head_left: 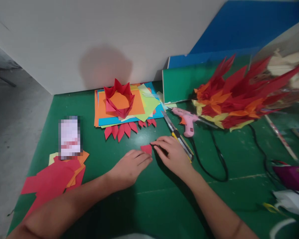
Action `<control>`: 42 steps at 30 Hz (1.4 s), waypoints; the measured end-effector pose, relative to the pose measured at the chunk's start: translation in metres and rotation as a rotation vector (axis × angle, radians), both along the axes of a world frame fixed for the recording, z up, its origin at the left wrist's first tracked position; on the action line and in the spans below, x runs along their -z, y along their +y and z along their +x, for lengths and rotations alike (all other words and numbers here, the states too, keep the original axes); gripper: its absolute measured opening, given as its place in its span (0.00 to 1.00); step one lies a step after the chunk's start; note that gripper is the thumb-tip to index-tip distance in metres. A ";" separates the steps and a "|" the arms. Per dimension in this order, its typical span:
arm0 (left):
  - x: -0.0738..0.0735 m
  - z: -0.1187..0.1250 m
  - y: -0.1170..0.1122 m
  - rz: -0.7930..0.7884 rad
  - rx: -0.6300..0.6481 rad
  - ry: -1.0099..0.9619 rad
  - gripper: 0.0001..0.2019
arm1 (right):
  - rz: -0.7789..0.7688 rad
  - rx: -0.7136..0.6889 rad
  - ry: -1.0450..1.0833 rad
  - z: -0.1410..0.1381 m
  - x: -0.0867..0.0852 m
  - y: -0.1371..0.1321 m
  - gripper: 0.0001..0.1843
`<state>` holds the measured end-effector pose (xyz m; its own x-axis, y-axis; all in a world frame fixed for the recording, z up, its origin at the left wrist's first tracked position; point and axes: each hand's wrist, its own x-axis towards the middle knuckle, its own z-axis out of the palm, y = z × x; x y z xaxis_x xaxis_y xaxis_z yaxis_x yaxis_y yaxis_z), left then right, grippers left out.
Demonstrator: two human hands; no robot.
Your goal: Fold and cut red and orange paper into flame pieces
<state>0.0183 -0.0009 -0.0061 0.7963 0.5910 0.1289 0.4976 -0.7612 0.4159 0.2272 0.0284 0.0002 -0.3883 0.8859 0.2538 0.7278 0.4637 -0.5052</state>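
Observation:
A small piece of red paper (146, 149) lies between my hands on the green table. My left hand (131, 167) presses its closed fingers over the lower part of this paper. At the paper's upper right corner, the fingertips of my right hand (173, 155) come together. A utility knife (177, 135) lies just beyond my right hand, with its blade out. Above my hands, several folded red paper petals (121, 131) are lined up in a row. Behind them a ring of red folded paper (119, 99) stands on a stack of coloured sheets (142, 103).
A pink glue gun (188, 121) with a black cord lies to the right, before a large red, orange and yellow paper flower piece (239, 96). Red paper scraps (53, 176) and a blurred-out phone-shaped object (69, 136) are at left. A white wall (109, 39) rises behind.

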 end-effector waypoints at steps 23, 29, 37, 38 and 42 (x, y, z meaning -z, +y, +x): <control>-0.002 0.008 -0.009 0.066 -0.188 0.088 0.21 | -0.075 0.016 0.089 -0.015 0.000 -0.003 0.06; -0.002 0.008 -0.010 0.109 -0.227 0.082 0.21 | -0.054 0.007 0.108 -0.011 0.001 -0.004 0.06; -0.005 0.008 -0.011 0.092 -0.230 0.121 0.23 | 0.053 -0.075 0.046 -0.007 0.004 -0.004 0.09; -0.006 0.008 -0.011 0.093 -0.232 0.123 0.23 | 0.063 -0.080 0.031 -0.007 0.005 -0.004 0.09; -0.007 0.009 -0.010 0.098 -0.240 0.124 0.22 | 0.084 -0.109 -0.012 -0.006 0.008 -0.005 0.10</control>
<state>0.0273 -0.0112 0.0004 0.6483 0.7540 0.1053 0.7109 -0.6491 0.2707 0.2208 0.0237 -0.0080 -0.4847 0.8141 0.3199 0.6764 0.5808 -0.4530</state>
